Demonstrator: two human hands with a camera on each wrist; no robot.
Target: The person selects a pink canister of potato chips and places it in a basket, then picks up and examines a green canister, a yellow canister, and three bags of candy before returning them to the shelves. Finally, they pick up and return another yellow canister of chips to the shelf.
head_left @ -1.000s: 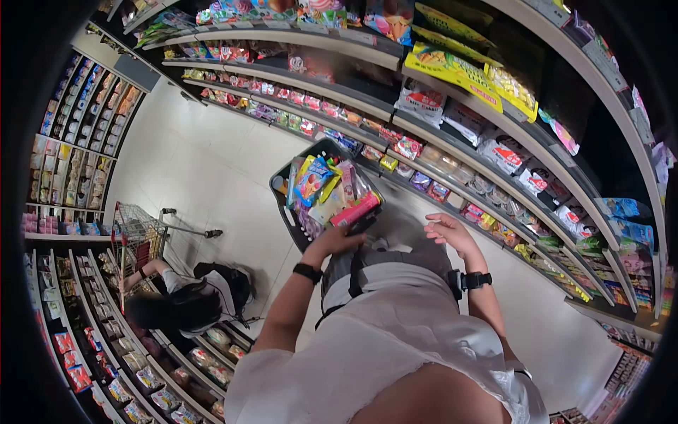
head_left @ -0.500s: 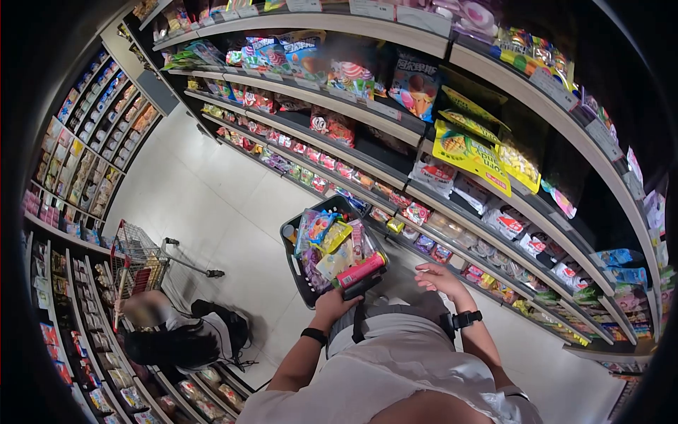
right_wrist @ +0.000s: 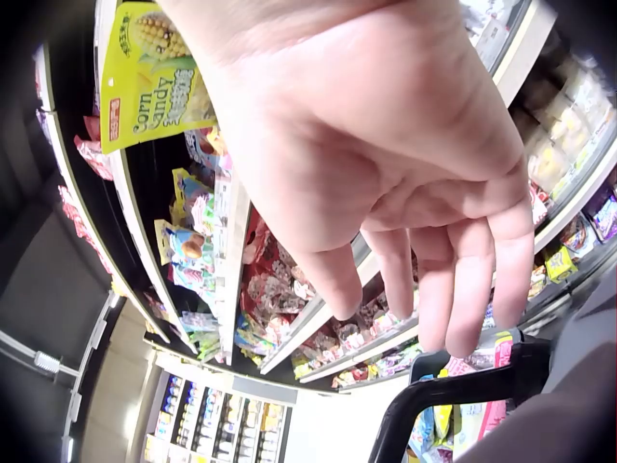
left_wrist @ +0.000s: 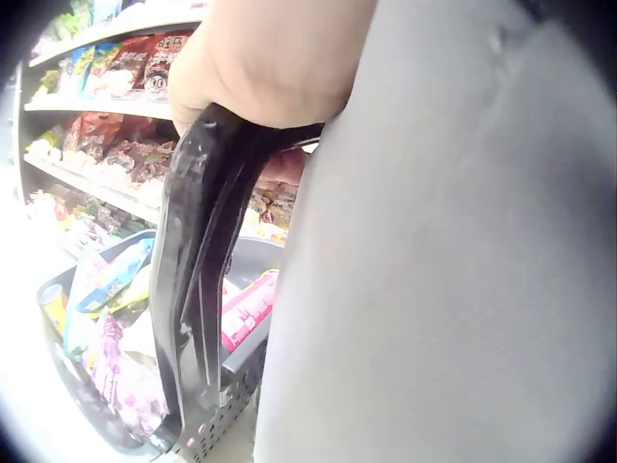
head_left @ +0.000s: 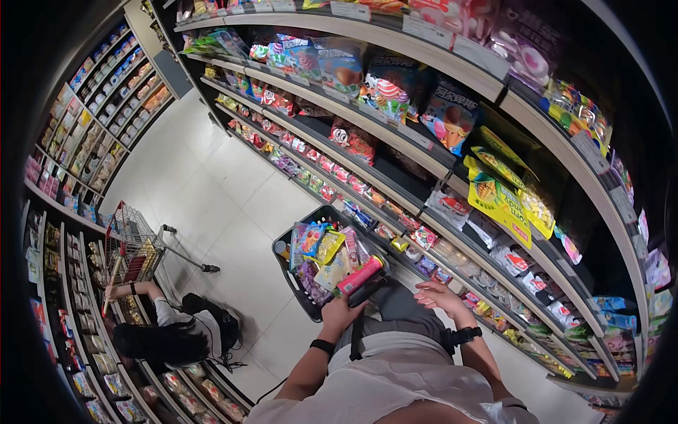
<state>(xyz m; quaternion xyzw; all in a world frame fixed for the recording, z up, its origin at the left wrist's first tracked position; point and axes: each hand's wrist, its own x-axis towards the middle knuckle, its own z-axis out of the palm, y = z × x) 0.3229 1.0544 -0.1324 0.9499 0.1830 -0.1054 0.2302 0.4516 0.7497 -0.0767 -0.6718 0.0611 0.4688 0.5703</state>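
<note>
My left hand (head_left: pixel 342 314) grips the black handle (left_wrist: pixel 198 260) of a dark basket (left_wrist: pixel 58 362), with the fingers curled round it. Snack bags fill the basket: a yellow bag (head_left: pixel 330 247), a blue bag (head_left: pixel 308 239), a purple bag (head_left: pixel 311 281) and a pink tube (head_left: pixel 359 275) near the handle side. My right hand (right_wrist: pixel 386 164) hangs in the air before the shelves, its fingers loosely extended and holding nothing. Behind it in the right wrist view is a yellow corn candy bag (right_wrist: pixel 159 82).
Curved shelves (head_left: pixel 417 138) of bagged sweets run along the right, close to my right arm. At the left, a person (head_left: pixel 169 336) with long dark hair holds a shopping cart (head_left: pixel 134 244). Pale tiled floor (head_left: pixel 212 184) lies between the shelf rows.
My left hand has come to the basket handle and closed round it. The shelves show more of their upper rows. My right hand remains raised and empty.
</note>
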